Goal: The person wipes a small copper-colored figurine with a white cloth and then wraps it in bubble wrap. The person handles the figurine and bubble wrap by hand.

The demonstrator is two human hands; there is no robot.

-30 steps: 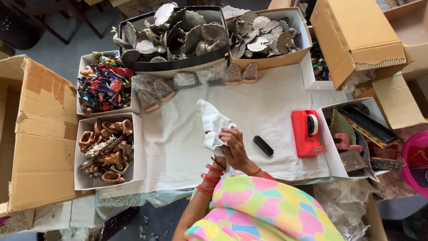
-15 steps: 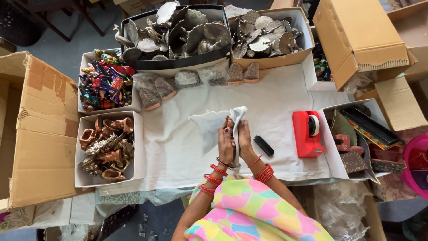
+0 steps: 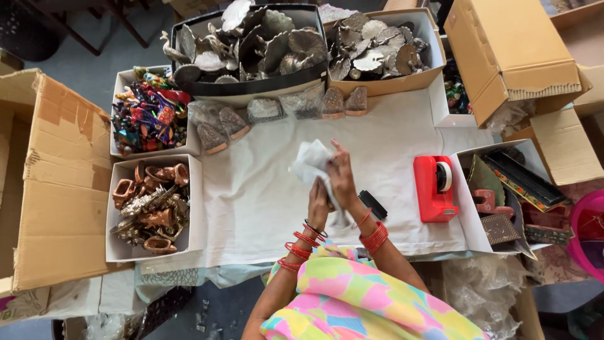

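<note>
Holding a white wrapping sheet (image 3: 313, 162) closed in our left hand (image 3: 319, 204) and right hand (image 3: 343, 179) above the white cloth (image 3: 264, 201) | black bar (image 3: 372, 204) just right | red tape dispenser (image 3: 434, 189) beyond | trinket boxes (image 3: 151, 208) left.

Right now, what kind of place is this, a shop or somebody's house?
Probably a packing table for small craft goods. Both hands hold a white wrapping sheet; boxes of metal ornaments and colourful figurines, a red tape dispenser and cardboard cartons surround it.

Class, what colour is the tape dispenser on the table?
Red tape dispenser, seen best in the head view.
</note>
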